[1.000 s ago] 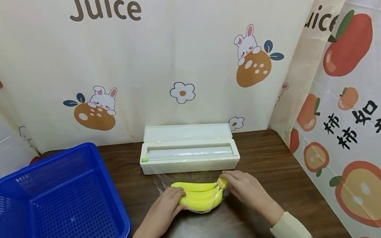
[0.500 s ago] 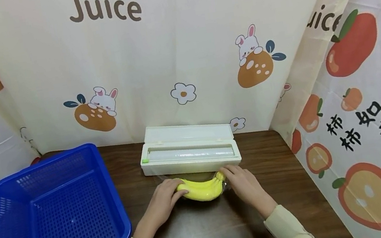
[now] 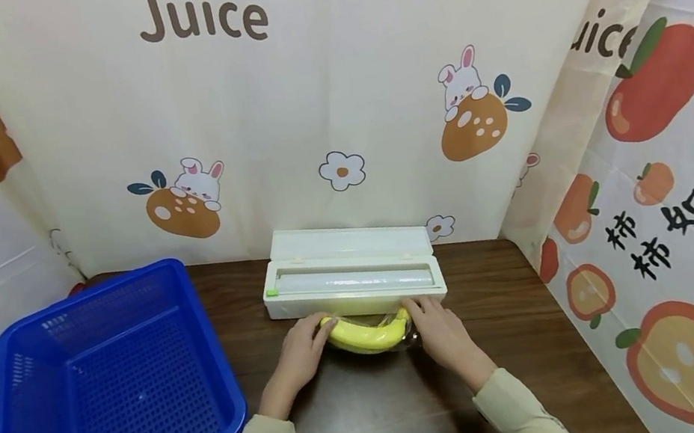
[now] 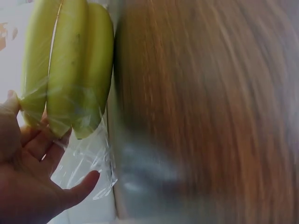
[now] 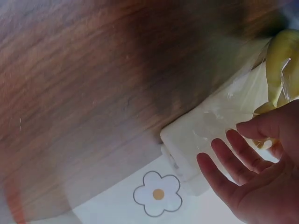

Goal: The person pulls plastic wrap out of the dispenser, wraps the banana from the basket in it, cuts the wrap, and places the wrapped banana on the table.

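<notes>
A bunch of yellow bananas, wrapped in clear plastic film, is held between my two hands close in front of a white cling film box. My left hand grips the banana tips, its thumb on one side and fingers on the other. In the left wrist view, loose film hangs past the tips of the bananas. My right hand pinches the stem end. Its other fingers stretch out beside the box, as the right wrist view shows.
The box's lid is raised, with a roll of film inside. A large blue plastic basket stands on the left of the dark wooden table. Printed curtains enclose the back and sides.
Both hands have moved the wrapped bananas away from the body, toward the box. The bunch has turned over, so its near side now shows less of the fruit.
</notes>
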{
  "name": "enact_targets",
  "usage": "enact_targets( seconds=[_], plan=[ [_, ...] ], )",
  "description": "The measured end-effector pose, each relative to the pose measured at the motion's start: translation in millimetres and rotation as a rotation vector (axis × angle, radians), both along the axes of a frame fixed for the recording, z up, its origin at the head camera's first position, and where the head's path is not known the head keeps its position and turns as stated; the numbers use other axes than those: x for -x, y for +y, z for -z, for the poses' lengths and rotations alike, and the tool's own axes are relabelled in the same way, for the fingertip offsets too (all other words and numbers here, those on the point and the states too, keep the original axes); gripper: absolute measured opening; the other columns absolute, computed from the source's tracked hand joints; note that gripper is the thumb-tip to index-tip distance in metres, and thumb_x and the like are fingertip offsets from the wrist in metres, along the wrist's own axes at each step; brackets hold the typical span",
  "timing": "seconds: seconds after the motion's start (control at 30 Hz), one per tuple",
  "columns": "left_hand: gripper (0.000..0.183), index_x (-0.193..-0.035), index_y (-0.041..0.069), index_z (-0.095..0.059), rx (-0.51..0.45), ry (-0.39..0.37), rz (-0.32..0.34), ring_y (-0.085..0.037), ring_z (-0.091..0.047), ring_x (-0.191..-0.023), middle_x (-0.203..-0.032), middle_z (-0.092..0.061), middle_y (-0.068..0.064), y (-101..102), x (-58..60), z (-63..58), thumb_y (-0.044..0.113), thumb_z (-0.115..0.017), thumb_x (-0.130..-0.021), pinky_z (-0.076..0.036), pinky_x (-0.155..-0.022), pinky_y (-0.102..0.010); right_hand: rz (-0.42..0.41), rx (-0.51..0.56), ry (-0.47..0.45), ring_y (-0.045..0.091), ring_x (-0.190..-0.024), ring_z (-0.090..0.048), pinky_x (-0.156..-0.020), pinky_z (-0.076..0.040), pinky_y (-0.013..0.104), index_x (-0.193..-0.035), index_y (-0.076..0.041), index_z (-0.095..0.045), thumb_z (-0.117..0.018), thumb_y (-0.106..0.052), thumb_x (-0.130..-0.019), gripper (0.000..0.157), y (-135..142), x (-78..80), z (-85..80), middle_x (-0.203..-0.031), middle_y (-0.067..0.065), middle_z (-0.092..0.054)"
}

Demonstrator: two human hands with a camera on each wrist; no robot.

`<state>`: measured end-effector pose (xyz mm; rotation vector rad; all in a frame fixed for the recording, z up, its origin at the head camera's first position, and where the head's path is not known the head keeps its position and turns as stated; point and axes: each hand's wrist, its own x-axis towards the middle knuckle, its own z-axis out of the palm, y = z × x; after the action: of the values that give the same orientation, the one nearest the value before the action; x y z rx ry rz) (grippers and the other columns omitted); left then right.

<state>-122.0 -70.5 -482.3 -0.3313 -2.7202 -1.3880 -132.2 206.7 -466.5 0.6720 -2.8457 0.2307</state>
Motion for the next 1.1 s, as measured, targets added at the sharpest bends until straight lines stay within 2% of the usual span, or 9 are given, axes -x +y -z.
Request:
enact_targets(
  seconds=[0.13, 0.27, 0.5, 0.57, 0.63, 0.73, 0.8, 1.0, 1.1],
  plan=[
    [0.037, -0.124, 0.005, -0.073, 0.012, -0.001, -0.047, -0.037, -0.066, -0.113, -0.119, -0.075, -0.012, 6.8, 1.9, 1.4, 0.034, -0.054, -0.112, -0.051, -0.098, -0.057, 0.042, 0.036, -0.078, 0.041, -0.114, -0.063, -0.074, -0.058, 0.056, -0.138, -0.003, -0.057, -0.062, 0.020, -0.086, 0.056, -0.7, -0.3, 0.9, -0.132, 0.021, -0.062],
    [0.041, -0.126, 0.001, -0.071, -0.009, -0.015, -0.079, -0.041, -0.064, -0.119, -0.122, -0.074, -0.017, 12.9, 3.8, 2.2, 0.034, -0.052, -0.113, -0.050, -0.102, -0.059, 0.084, 0.049, -0.095, 0.040, -0.109, -0.063, -0.069, -0.056, 0.054, -0.137, -0.006, -0.058, -0.062, 0.018, -0.086, 0.056, -1.1, -0.6, 2.1, -0.131, 0.019, -0.063],
    [0.045, -0.137, -0.004, -0.055, -0.066, -0.068, -0.125, -0.047, -0.060, -0.127, -0.134, -0.064, -0.029, 20.8, 5.2, 4.3, 0.034, -0.051, -0.113, -0.052, -0.101, -0.060, 0.083, -0.005, 0.040, 0.039, -0.107, -0.061, -0.071, -0.055, 0.054, -0.132, -0.007, -0.062, -0.066, 0.014, -0.087, 0.050, -1.0, -5.4, 8.5, -0.121, 0.018, -0.063],
    [0.041, -0.134, -0.002, -0.054, -0.064, -0.058, -0.135, -0.046, -0.063, -0.122, -0.130, -0.065, -0.029, 21.8, 5.1, 5.5, 0.033, -0.052, -0.113, -0.054, -0.097, -0.058, 0.073, -0.001, 0.084, 0.037, -0.104, -0.060, -0.068, -0.053, 0.051, -0.130, -0.005, -0.062, -0.066, 0.014, -0.085, 0.049, -0.7, -6.9, 10.2, -0.116, 0.017, -0.062],
    [0.035, -0.128, 0.000, -0.055, -0.048, -0.042, -0.140, -0.041, -0.066, -0.108, -0.115, -0.068, -0.025, 22.0, 4.9, 6.4, 0.032, -0.051, -0.113, -0.056, -0.087, -0.054, 0.071, 0.021, 0.097, 0.037, -0.102, -0.058, -0.067, -0.052, 0.049, -0.128, -0.002, -0.062, -0.065, 0.017, -0.082, 0.050, -0.7, -7.1, 11.7, -0.114, 0.017, -0.060],
    [0.029, -0.120, 0.005, -0.057, -0.011, -0.014, -0.137, -0.028, -0.062, -0.087, -0.092, -0.064, -0.013, 20.8, 4.7, 6.8, 0.032, -0.051, -0.113, -0.052, -0.073, -0.045, 0.095, 0.100, 0.052, 0.039, -0.105, -0.057, -0.069, -0.052, 0.051, -0.128, 0.003, -0.062, -0.060, 0.019, -0.079, 0.051, -2.0, -6.6, 10.9, -0.114, 0.020, -0.059],
    [0.027, -0.118, 0.006, -0.058, 0.018, 0.007, -0.135, -0.025, -0.059, -0.083, -0.085, -0.060, -0.008, 19.9, 4.8, 6.5, 0.032, -0.051, -0.113, -0.050, -0.071, -0.044, 0.125, 0.153, 0.011, 0.041, -0.108, -0.056, -0.071, -0.053, 0.054, -0.128, 0.005, -0.061, -0.057, 0.018, -0.079, 0.051, -3.2, -5.9, 8.9, -0.116, 0.022, -0.059],
    [0.029, -0.117, 0.002, -0.060, 0.104, 0.044, -0.143, -0.033, -0.066, -0.088, -0.087, -0.064, -0.012, 19.3, 8.5, -0.7, 0.030, -0.051, -0.113, -0.054, -0.076, -0.051, 0.224, 0.232, -0.120, 0.047, -0.112, -0.056, -0.078, -0.052, 0.062, -0.131, 0.010, -0.060, -0.051, 0.011, -0.085, 0.046, -5.6, -1.5, -0.3, -0.127, 0.028, -0.060],
    [0.032, -0.117, -0.002, -0.059, 0.090, 0.026, -0.156, -0.034, -0.064, -0.089, -0.096, -0.061, -0.017, 20.2, 9.9, -2.7, 0.029, -0.050, -0.114, -0.054, -0.078, -0.051, 0.266, 0.243, -0.220, 0.047, -0.111, -0.055, -0.080, -0.051, 0.063, -0.123, 0.012, -0.061, -0.049, 0.008, -0.089, 0.037, -6.3, 0.0, -1.9, -0.123, 0.028, -0.059]
  ],
)
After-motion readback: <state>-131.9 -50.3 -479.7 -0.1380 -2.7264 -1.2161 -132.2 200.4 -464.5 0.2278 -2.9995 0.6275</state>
